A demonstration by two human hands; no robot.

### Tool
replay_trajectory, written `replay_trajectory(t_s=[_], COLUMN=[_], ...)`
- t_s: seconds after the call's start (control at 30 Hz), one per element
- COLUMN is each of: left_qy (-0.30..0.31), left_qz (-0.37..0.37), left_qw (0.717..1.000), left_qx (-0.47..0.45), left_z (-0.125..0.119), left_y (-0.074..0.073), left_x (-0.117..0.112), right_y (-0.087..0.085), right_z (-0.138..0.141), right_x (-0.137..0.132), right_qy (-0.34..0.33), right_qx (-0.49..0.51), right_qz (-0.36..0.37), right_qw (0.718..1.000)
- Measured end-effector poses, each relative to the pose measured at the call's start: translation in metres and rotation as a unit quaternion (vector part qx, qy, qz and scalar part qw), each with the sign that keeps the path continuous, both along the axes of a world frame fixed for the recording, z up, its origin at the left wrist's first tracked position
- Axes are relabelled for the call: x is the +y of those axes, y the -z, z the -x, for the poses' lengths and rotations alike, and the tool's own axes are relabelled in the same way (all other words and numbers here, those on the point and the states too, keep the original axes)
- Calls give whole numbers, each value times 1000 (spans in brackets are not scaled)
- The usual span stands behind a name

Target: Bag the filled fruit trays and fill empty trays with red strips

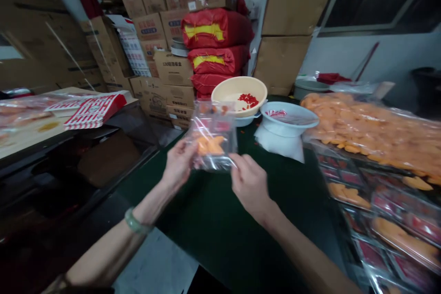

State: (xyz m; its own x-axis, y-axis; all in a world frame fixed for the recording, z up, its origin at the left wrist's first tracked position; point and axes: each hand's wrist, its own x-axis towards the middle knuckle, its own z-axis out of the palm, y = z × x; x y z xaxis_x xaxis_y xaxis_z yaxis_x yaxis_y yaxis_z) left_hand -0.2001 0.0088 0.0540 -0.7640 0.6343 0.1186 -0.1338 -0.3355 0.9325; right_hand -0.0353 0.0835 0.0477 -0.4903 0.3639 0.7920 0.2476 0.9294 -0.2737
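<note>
Our left grip (178, 164), narrow, pinches the left edge of a clear plastic bag (214, 135); our right grip (250, 187), also narrow, holds its lower right corner. Contents: orange pieces (208, 145), bunched low inside. The bag is held up between both grips, above the dark green tabletop (220, 225). Far: cream bowl (239, 94) with red pieces (248, 100). Right: white basin (288, 117), bulging sack of orange slices (372, 131).
</note>
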Motion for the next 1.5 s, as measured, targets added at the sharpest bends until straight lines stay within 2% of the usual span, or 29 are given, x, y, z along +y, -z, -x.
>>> replay_trajectory(t_s=[0.1, 0.17, 0.23, 0.33, 0.43, 0.57, 0.67, 0.73, 0.77, 0.8, 0.9, 0.93, 0.97, 1.0, 1.1, 1.17, 1.2, 1.23, 1.3, 1.43, 1.5], left_qy=[-103, -115, -109, -100, -91, -77, -77, -74, -71, -65, -48, -45, -41, -35, -29, -45, -54, -58, -48, -25, -20], left_qz=[15, 50, 72, 82, 77, 52, 29, 6, -4, -13, -14, -6, 6, 22, 72, 93, 100, 107, 113, 102, 87], left_qw=[992, 989, 988, 988, 989, 993, 994, 995, 996, 997, 998, 998, 998, 998, 994, 990, 988, 987, 988, 991, 993], left_qx=[68, 81, 84, 87, 84, 78, 74, 64, 55, 45, 28, 31, 38, 48, 82, 101, 103, 101, 91, 83, 72], left_z=[57, 81, 93, 99, 98, 89, 74, 61, 54, 47, 23, 13, 4, -7, -38, -55, -62, -67, -71, -70, -70], left_y=[11, 21, 29, 34, 33, 28, 27, 27, 28, 29, 31, 33, 34, 35, 41, 44, 46, 47, 48, 42, 38], left_x=[29, 45, 57, 68, 70, 56, 35, 19, 11, 2, -21, -28, -35, -41, -56, -64, -66, -69, -72, -75, -77], right_y=[15, 29, 40, 49, 45, 37, 35, 32, 30, 26, 10, 4, -1, -5, -7, -2, 1, 3, 6, 1, -2], right_z=[64, 88, 98, 99, 95, 90, 78, 64, 55, 46, 21, 17, 15, 15, 24, 29, 30, 30, 25, 11, 1], right_x=[28, 41, 49, 56, 58, 46, 29, 19, 16, 14, 12, 11, 10, 8, -2, -9, -11, -13, -15, -17, -19], right_qy=[-5, 6, 4, -9, -15, -17, -58, -120, -161, -205, -310, -308, -283, -238, -74, -37, -38, -43, -57, -113, -130], right_qx=[-99, -137, -143, -134, -123, -80, -2, 35, 46, 54, 71, 73, 73, 72, 70, 71, 69, 68, 74, 138, 189], right_qz=[57, 96, 113, 121, 127, 144, 239, 349, 415, 487, 673, 706, 723, 725, 635, 549, 521, 510, 533, 602, 643], right_qw=[993, 986, 983, 983, 984, 986, 969, 929, 894, 847, 668, 634, 626, 643, 766, 832, 850, 856, 841, 778, 731])
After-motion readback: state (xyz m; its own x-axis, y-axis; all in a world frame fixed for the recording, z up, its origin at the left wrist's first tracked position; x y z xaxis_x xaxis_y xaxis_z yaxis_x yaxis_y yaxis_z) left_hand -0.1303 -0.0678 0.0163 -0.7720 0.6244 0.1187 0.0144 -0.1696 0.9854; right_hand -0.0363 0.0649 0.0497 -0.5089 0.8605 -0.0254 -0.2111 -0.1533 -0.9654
